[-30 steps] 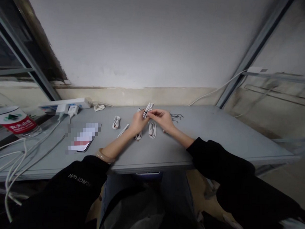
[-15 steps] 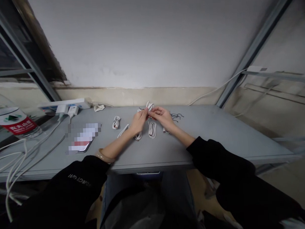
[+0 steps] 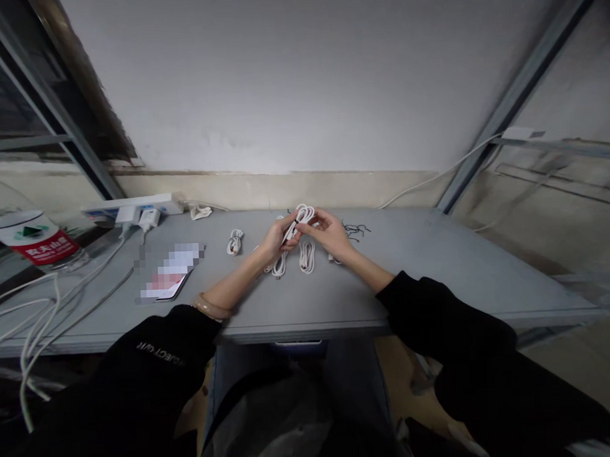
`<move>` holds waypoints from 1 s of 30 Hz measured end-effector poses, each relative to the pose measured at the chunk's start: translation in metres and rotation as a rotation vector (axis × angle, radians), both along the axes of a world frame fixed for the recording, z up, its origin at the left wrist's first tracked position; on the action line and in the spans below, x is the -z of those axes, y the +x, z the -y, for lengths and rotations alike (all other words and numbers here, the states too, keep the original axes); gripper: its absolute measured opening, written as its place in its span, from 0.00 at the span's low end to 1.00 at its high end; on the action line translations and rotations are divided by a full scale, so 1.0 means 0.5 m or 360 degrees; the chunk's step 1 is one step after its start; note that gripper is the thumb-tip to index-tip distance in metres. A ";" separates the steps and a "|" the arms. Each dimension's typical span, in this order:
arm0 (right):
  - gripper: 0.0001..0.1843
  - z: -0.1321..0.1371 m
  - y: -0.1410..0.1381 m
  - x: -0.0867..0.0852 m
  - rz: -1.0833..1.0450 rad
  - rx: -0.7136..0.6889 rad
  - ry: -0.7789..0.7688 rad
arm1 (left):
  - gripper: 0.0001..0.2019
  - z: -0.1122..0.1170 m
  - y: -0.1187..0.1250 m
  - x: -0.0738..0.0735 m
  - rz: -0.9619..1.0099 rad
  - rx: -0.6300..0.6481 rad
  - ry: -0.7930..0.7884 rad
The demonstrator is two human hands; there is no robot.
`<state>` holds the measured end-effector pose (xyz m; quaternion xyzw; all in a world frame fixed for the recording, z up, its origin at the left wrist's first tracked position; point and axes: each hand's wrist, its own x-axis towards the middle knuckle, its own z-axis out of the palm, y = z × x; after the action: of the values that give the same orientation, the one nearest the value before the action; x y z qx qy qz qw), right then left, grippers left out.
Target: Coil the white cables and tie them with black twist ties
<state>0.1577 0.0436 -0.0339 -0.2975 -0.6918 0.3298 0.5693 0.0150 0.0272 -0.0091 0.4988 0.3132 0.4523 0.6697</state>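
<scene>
A coiled white cable (image 3: pixel 305 214) is held up between my two hands over the table, with a dark band round its middle. My left hand (image 3: pixel 275 241) is closed on the lower left of the coil. From the right, the thumb and fingers of my right hand (image 3: pixel 331 233) pinch the bundle near the band. Just below my hands another coiled white cable (image 3: pixel 307 258) lies on the table, with a further white coil (image 3: pixel 278 265) to its left, partly behind my left hand. A separate tied white cable (image 3: pixel 234 242) rests farther left. Black twist ties (image 3: pixel 354 231) lie beyond my right hand.
On the left of the grey table (image 3: pixel 436 270) lies a phone (image 3: pixel 176 273). Behind it stands a power strip (image 3: pixel 134 206) with plugged chargers and trailing white cords (image 3: pixel 52 317). A red-and-white container (image 3: pixel 40 241) stands at the far left. A wall rises behind the table.
My hands have turned the cable bundle so that more of its loops and the dark band show. My left fingers have opened out a little beneath it. The view has shifted slightly.
</scene>
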 end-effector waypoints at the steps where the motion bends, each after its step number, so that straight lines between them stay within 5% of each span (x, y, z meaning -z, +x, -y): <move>1: 0.17 0.002 0.001 -0.001 0.0033 0.0053 0.0068 | 0.22 0.003 0.000 -0.004 0.0012 0.0037 -0.0075; 13: 0.07 0.030 0.001 -0.017 0.0228 0.0017 0.0320 | 0.33 0.001 -0.029 -0.015 0.0042 0.0388 -0.0478; 23: 0.12 0.037 -0.008 -0.009 0.0260 0.0149 0.0569 | 0.34 0.005 -0.026 -0.017 0.0029 0.0557 -0.0486; 30: 0.12 0.040 -0.006 -0.006 0.0310 0.0293 0.0589 | 0.33 -0.003 -0.011 -0.012 0.0036 0.0481 -0.0403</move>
<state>0.1546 0.0236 -0.0309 -0.2803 -0.7621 0.1137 0.5724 0.0096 0.0286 -0.0031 0.4468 0.2816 0.3093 0.7908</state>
